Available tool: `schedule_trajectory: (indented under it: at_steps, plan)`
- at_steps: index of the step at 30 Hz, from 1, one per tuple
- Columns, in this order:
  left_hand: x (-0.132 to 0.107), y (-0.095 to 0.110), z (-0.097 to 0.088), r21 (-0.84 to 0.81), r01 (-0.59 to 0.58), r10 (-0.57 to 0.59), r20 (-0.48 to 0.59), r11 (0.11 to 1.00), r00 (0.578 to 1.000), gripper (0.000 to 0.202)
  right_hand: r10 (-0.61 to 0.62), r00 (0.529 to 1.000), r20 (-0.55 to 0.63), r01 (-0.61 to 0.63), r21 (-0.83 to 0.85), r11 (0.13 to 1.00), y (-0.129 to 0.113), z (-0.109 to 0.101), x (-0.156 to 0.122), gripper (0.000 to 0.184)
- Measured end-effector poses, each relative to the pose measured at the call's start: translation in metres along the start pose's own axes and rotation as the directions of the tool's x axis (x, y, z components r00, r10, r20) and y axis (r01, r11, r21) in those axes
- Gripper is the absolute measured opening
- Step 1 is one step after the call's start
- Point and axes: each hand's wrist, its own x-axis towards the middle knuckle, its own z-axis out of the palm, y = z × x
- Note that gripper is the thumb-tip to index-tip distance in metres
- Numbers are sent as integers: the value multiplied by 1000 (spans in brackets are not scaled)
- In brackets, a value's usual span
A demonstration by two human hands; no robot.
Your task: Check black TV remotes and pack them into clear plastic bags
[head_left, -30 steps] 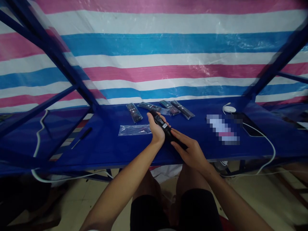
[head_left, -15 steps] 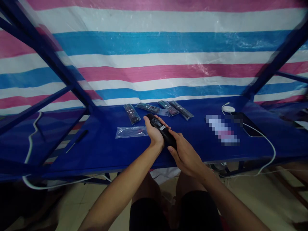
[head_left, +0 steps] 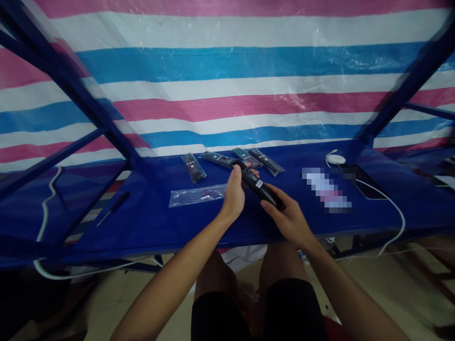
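**Black remote held in both hands over the blue table**

In the head view, the black remote (head_left: 255,186) sits between both hands above the blue cloth (head_left: 149,222), slanting from upper left to lower right, with a small white label showing on its face. The left hand (head_left: 233,196) now stands more upright, its fingers closed around the upper end, where earlier the remote lay across that palm. The right hand (head_left: 287,219) has shifted to the lower end and grips it closely, its fingers hiding part of that end. The hands are further apart than before.

Beyond them, four bagged remotes (head_left: 194,167) lie in a row near the far edge. A clear bag (head_left: 197,195) lies just left of the left hand; it may hold something thin, but that is hard to make out. Further left lies a screwdriver (head_left: 114,208). To the right, a pixelated patch (head_left: 326,189) hides whatever lies there, near a dark tablet (head_left: 366,182), a white cable (head_left: 387,199) and a white puck (head_left: 336,160). A striped tarp (head_left: 227,66) hangs behind.
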Motion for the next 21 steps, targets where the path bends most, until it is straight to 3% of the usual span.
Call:
schedule_trajectory:
  at_steps: [2,4,5,8,11,15,21]
  plan:
    - [4,12,-15,226,-133,122,61,965,991,43,41,997,-61,-41,0,999,3,-16,3,54]
    - [10,26,-36,437,-291,241,168,851,956,38,66,993,-96,-71,-51,996,6,-33,3,53]
    - [13,32,-48,532,-352,244,264,770,933,39,85,992,-96,-92,-78,993,8,-41,3,52]
    - [22,41,-80,758,-441,36,485,481,874,55,89,995,-49,-96,-157,983,9,-54,4,48]
    - [30,37,-98,848,-441,-166,500,292,850,72,1,997,74,17,-249,968,11,-57,9,44]
    - [35,33,-105,863,-446,-270,499,237,823,67,-124,970,212,198,-380,903,17,-56,23,45]
    - [26,37,-105,863,-376,-252,467,336,848,75,-158,956,249,257,-438,862,25,-61,26,45]
